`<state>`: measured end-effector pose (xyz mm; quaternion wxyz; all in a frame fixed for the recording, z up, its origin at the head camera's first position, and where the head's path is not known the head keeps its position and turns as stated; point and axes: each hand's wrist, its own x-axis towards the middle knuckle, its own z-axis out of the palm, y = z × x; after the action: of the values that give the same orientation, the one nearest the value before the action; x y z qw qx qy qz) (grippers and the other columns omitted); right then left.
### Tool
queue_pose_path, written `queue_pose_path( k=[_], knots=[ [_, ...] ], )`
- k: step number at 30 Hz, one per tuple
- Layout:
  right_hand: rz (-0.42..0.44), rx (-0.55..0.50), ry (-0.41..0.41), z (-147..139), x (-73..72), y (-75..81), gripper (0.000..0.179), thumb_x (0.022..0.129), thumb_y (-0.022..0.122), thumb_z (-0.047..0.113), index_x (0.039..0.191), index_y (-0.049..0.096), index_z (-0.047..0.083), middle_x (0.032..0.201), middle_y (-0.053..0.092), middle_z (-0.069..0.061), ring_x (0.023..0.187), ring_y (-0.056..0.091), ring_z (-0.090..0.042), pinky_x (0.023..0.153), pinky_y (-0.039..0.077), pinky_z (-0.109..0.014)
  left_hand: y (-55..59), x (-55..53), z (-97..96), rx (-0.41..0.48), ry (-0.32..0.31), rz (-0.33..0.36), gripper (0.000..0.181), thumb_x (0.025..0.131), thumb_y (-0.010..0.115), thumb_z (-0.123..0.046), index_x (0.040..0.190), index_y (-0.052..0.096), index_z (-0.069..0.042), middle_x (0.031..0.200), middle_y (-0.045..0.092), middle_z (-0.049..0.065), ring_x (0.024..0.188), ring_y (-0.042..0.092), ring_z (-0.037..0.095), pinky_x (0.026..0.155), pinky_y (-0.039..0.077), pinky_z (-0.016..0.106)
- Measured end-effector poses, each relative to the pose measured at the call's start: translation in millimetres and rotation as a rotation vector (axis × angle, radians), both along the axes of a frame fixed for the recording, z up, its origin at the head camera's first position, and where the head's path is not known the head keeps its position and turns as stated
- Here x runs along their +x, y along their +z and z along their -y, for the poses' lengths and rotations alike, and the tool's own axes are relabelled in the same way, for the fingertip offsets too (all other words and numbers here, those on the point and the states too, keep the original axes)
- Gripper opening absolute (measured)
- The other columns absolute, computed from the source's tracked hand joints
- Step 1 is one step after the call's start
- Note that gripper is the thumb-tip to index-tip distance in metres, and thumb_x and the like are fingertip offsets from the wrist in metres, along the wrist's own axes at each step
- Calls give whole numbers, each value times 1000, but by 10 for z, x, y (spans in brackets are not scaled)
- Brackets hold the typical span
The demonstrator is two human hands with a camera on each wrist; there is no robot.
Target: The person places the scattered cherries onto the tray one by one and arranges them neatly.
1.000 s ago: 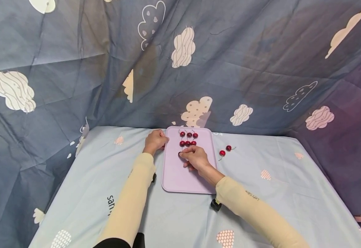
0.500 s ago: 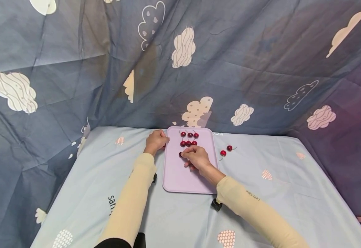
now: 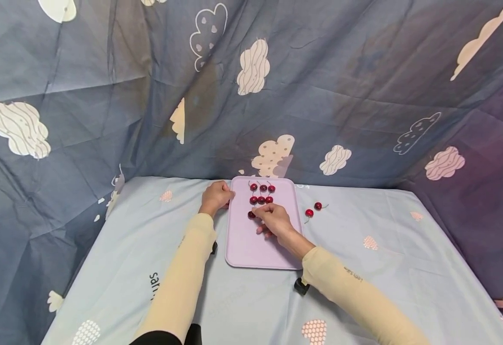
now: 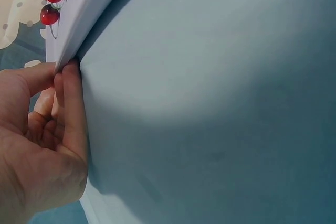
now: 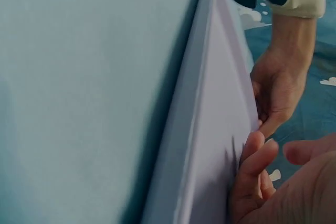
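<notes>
Lilac tray (image 3: 242,249), rounded corners, lying on the cloth-covered surface (image 3: 242,306). Left hand (image 3: 216,195): thumb and fingers closed together on the tray's left rim, pinching it. Right hand (image 3: 274,220): over the tray, thumb and forefinger bent and only slightly parted beside a dark cherry (image 3: 251,215); whether they have hold of its stem cannot be told.

That cherry sits alone, nearer the wearer than two rows of three, the far row (image 3: 263,188) and the middle row (image 3: 262,200). Two further cherries, a bright red one (image 3: 309,212) and a darker one (image 3: 318,206), lie off the tray, near its right edge.

Risks, as judged: the single cherry is round and could roll if the fingers catch its stem on leaving. The middle row is close by; a brushing knuckle could disturb it. Any tug or lift of the pinched rim could tilt the tray and shift every cherry on it.
</notes>
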<state>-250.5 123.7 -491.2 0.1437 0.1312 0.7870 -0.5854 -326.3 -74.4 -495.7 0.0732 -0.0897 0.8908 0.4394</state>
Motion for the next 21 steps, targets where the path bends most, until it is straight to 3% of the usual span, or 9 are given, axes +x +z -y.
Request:
queue_pose_path(
  k=[10,15,21],
  knots=[
    [-84,1,-5,-318,220,128,39,102,66,42,115,70,5,110,71,-11,65,64,-11,58,45,-27,-16,21,-14,-7,4,2,25,99,72,-26,82,58,-13,80,64,5,64,68,15,58,47,21],
    [-169,-112,-29,-634,306,215,36,108,59,36,119,69,3,104,72,-3,67,63,-9,55,48,-23,0,5,-17,-9,0,6,25,99,71,-27,83,58,-13,82,65,5,67,67,17,59,47,22],
    [-229,-281,-112,-1006,341,256,32,109,60,34,121,72,7,104,76,2,63,62,-8,53,53,-21,-5,-23,-11,-12,6,29,25,99,71,-29,84,59,-14,84,65,5,72,67,19,60,47,23]
  ],
)
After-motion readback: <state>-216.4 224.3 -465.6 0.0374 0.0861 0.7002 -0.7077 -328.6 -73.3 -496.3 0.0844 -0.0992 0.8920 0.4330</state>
